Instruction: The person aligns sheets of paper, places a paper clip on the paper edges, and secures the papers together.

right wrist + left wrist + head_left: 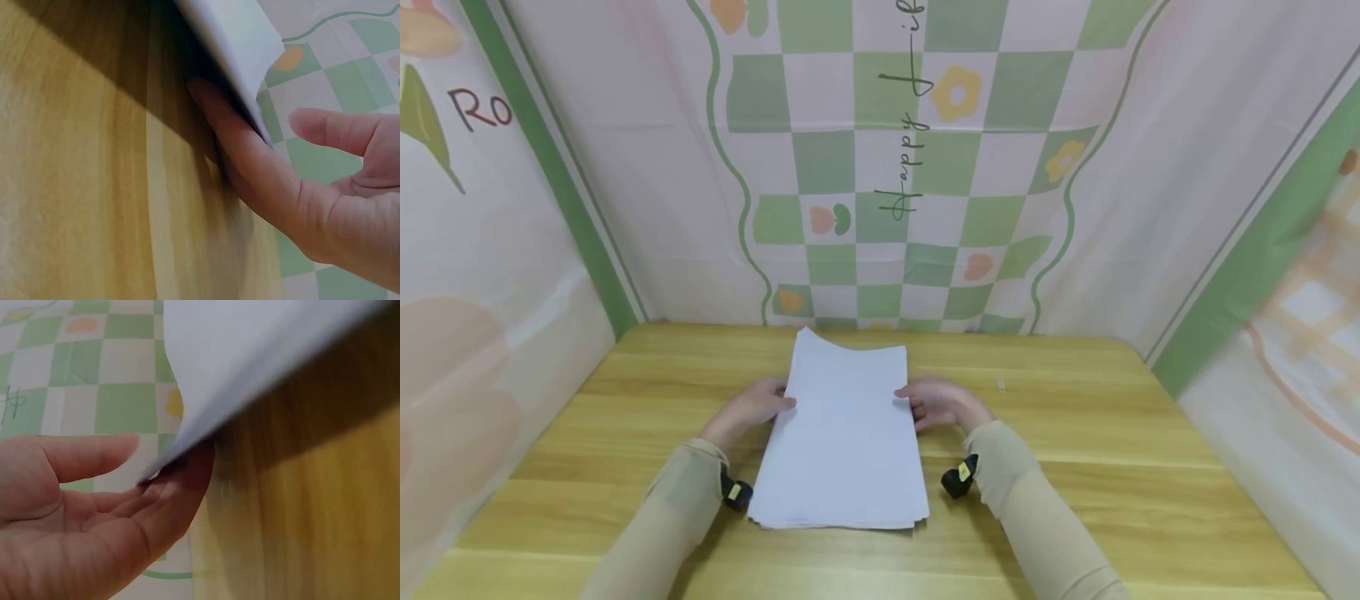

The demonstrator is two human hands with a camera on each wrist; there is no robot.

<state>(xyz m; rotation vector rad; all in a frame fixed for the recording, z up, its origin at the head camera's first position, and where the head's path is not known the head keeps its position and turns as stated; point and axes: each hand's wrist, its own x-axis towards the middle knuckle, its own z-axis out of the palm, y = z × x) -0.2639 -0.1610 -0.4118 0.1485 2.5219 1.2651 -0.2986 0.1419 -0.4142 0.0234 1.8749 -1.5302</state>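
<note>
A stack of white paper sheets is held above the wooden table, its far left corner bent upward. At the stack's left edge, my left hand supports it with the fingers underneath. The left wrist view shows the left thumb raised apart from the paper. On the opposite edge, my right hand has its fingers extended beneath the sheets. Its thumb also stands clear of the paper in the right wrist view. The sheets hide some of the fingertips.
The wooden table carries a tiny pale item right of the stack, too small to identify. A green-and-white checked cloth hangs behind the table, with more printed cloth at both sides.
</note>
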